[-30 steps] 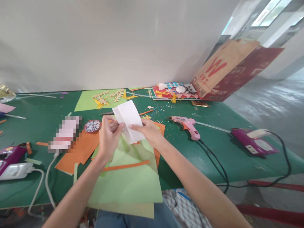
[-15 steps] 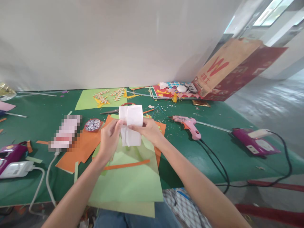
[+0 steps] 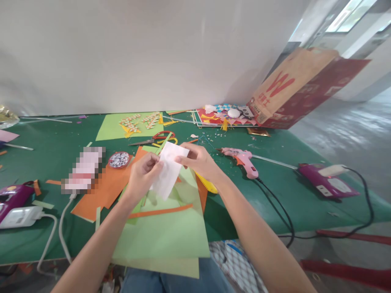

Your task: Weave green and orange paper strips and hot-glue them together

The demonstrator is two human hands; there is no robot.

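A folded piece of white paper [image 3: 170,167] is held at a slant above the green paper sheets [image 3: 165,240]. My left hand [image 3: 145,173] pinches its left edge, thumb on top and fingers curled. At its upper right, my right hand [image 3: 198,160] grips it between thumb and fingers. Just beyond lie scissors [image 3: 146,141] with red and yellow handles, partly hidden by the paper. A yellow object with a toothed edge [image 3: 207,184] shows under my right wrist. One orange paper strip [image 3: 161,211] lies across the green sheets.
To the right are a pink glue gun [image 3: 242,158] and a purple power block [image 3: 326,179] with a black cord. A paper bag [image 3: 284,89] leans at the back right. On the left lie a blurred-out phone [image 3: 85,169], a round dish [image 3: 119,160] and orange paper [image 3: 97,193].
The white paper has turned from upright to slanted and looks flatter. My right hand has moved up and right. More of the scissors and the yellow object now show.
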